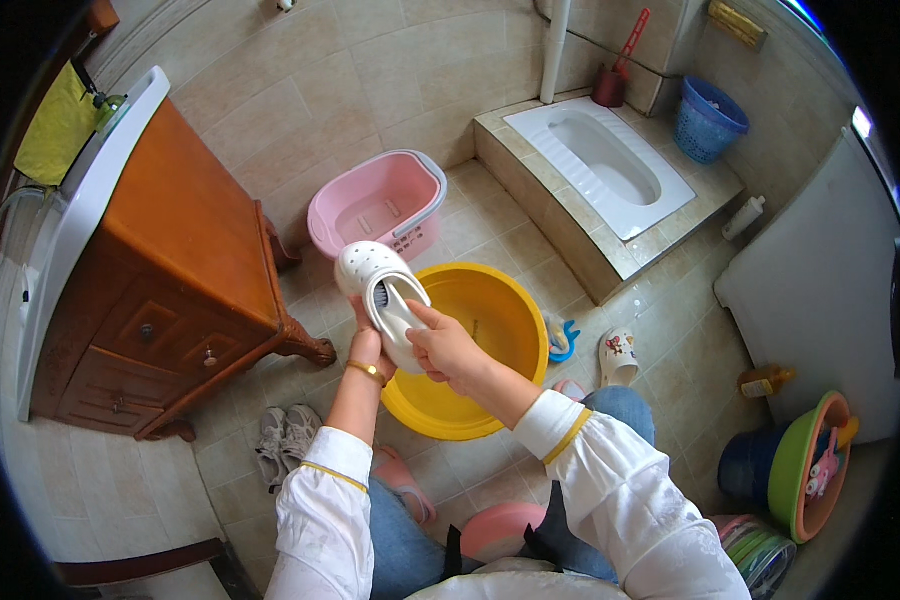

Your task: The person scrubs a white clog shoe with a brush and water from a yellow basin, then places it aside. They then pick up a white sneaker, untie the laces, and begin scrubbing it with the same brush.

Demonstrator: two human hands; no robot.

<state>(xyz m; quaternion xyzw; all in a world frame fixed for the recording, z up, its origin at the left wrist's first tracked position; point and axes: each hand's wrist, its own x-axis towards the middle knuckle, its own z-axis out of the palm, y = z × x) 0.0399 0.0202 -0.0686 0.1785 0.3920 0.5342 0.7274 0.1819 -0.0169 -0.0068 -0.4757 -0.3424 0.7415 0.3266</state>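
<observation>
My left hand (371, 349) holds a white perforated clog (371, 262) from its left side and underneath, above the left part of a yellow plastic basin (510, 300). The fingers of my right hand (442, 341) are closed around the white handle of a brush (381, 295). Its dark bristles show inside the clog's opening, while part of the handle is hidden by the fingers. To the right of the basin, a second white clog (616, 356) with small charms stands on the tiled floor. A blue-and-white item (564, 341) rests against the basin's right rim.
A pink foot tub (322, 217) stands behind the basin, near a wooden washstand (195, 247). Gray sneakers (285, 439) are at left. A raised squat toilet (607, 165) is at back right, and a green bowl (787, 472) and an amber bottle (761, 382) at right.
</observation>
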